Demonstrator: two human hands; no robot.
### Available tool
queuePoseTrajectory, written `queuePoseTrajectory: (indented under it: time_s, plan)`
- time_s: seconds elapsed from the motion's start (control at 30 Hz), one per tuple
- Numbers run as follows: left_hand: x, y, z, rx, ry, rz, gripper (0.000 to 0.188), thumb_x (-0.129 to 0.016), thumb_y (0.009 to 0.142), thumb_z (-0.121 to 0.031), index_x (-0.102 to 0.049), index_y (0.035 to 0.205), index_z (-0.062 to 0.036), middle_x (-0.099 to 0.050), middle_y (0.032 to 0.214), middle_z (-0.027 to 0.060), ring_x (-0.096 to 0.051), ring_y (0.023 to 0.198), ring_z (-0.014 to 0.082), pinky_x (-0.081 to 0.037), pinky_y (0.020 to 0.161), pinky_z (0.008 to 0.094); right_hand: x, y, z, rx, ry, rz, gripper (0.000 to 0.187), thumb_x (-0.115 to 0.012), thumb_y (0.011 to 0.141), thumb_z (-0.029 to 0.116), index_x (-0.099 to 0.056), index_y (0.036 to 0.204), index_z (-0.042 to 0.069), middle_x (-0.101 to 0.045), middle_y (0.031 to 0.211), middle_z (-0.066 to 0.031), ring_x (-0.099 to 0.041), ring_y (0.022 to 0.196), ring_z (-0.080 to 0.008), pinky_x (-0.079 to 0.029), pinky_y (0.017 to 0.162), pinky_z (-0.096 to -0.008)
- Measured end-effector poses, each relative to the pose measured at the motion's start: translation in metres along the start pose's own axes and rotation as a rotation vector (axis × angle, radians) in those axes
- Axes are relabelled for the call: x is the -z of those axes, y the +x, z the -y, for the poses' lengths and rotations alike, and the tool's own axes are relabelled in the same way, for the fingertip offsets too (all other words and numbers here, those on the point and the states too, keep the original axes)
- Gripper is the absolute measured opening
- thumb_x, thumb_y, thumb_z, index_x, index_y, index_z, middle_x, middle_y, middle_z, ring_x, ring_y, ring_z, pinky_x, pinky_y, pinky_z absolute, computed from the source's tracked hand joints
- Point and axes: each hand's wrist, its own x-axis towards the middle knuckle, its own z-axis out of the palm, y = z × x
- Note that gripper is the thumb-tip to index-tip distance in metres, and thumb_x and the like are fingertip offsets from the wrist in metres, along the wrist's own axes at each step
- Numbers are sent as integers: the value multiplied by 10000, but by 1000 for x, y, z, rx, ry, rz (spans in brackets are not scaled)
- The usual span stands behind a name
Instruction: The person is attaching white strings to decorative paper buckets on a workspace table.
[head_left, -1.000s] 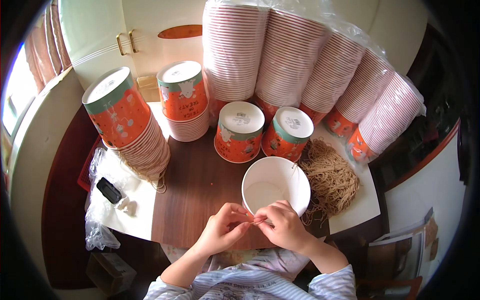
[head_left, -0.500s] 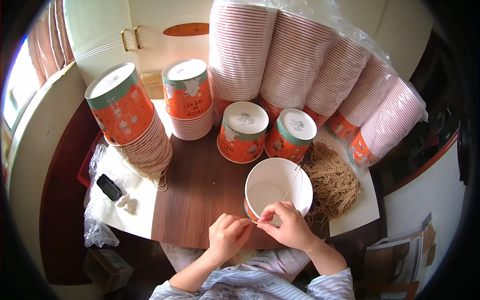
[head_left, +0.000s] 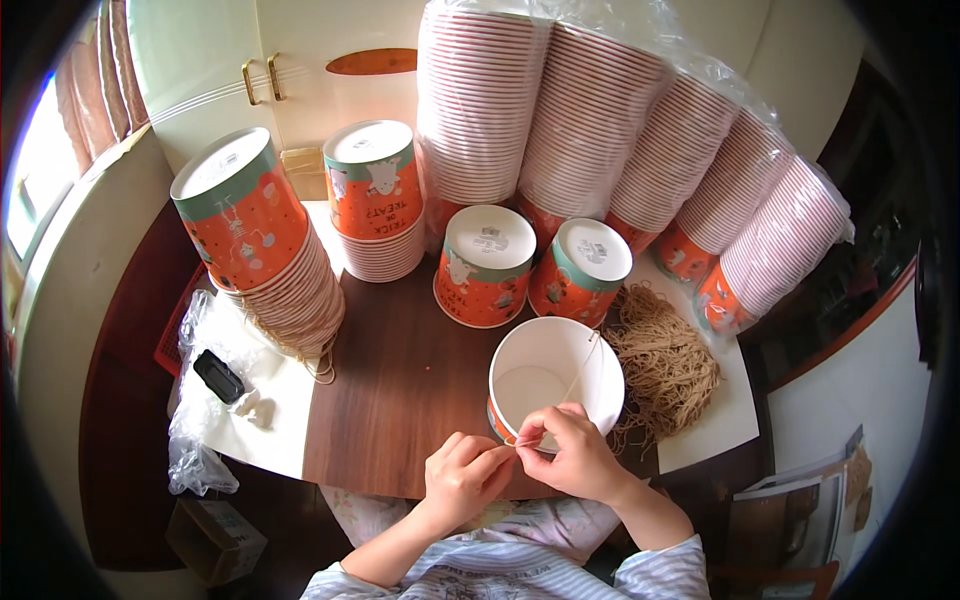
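An orange paper bucket (head_left: 507, 375) stands mouth up near the table's front edge, its white inside facing me. A thin beige cord (head_left: 577, 376) runs from the bucket's far right rim across the opening to its near rim. At that near rim my right hand (head_left: 568, 455) pinches the cord between thumb and fingertips. My left hand (head_left: 465, 475) meets it from the left, thumb and forefinger pressed together on the cord. The fingers partly hide the cord's end and the near rim. Right of the bucket lies a tangled heap of beige cord (head_left: 668, 375).
Two upside-down orange buckets (head_left: 484, 265) stand behind. Tall nested stacks (head_left: 590, 115) in clear plastic line the back right. Left are a shorter stack (head_left: 375, 195) and a leaning stack (head_left: 255, 230) with cords hanging from it. A black tray (head_left: 218, 375) rests on crumpled plastic at far left.
My left hand has shifted slightly right, closer to my right hand at the near rim. The bucket and my right hand have hardly moved.
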Motion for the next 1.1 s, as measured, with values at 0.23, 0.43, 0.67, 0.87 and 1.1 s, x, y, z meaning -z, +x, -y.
queuePoseTrajectory:
  time_s: [0.23, 0.43, 0.67, 0.87, 1.1]
  plan:
    - [3, -1, -8, -90, 80, 31, 209, -697, 584, -115, -644, 786, -110, -564, 737, -13, -513, 613, 142, -441, 502, 253, -3, -2, 1, -42, -21, 103, 303, -611, 677, 29, -426, 910, 87, -555, 711, 7, -585, 599, -161, -377, 718, -318]
    - [-1, -8, -6, -136, 92, 64, 172, -679, 571, -97, -610, 728, -105, -563, 762, -17, -516, 618, 136, -441, 507, 252, -6, -2, 1, -90, 24, 107, 332, -607, 676, 23, -403, 932, 79, -556, 722, -4, -581, 587, -182, -394, 697, -337]
    - [0, -9, -6, -138, 97, 103, 165, -666, 573, -94, -608, 728, -106, -558, 752, -18, -509, 606, 135, -439, 506, 254, -6, -1, -1, -82, 25, 89, 332, -622, 685, 33, -408, 934, 79, -559, 739, -7, -578, 572, -190, -401, 678, -336]
    - [2, -8, 8, -24, 120, -12, 275, -696, 590, -62, -656, 860, -91, -601, 739, 8, -528, 575, 144, -441, 485, 266, -2, -8, -3, 3, -50, 126, 289, -638, 698, 42, -435, 897, 93, -570, 755, 32, -587, 583, -129, -370, 707, -297]
    - [1, 8, 9, -32, -82, -24, 261, -672, 642, 7, -647, 894, -54, -629, 809, 44, -595, 697, 183, -498, 599, 291, -2, -9, -5, 68, -82, 85, 257, -645, 697, 44, -454, 859, 102, -570, 730, 45, -579, 569, -108, -351, 717, -280]
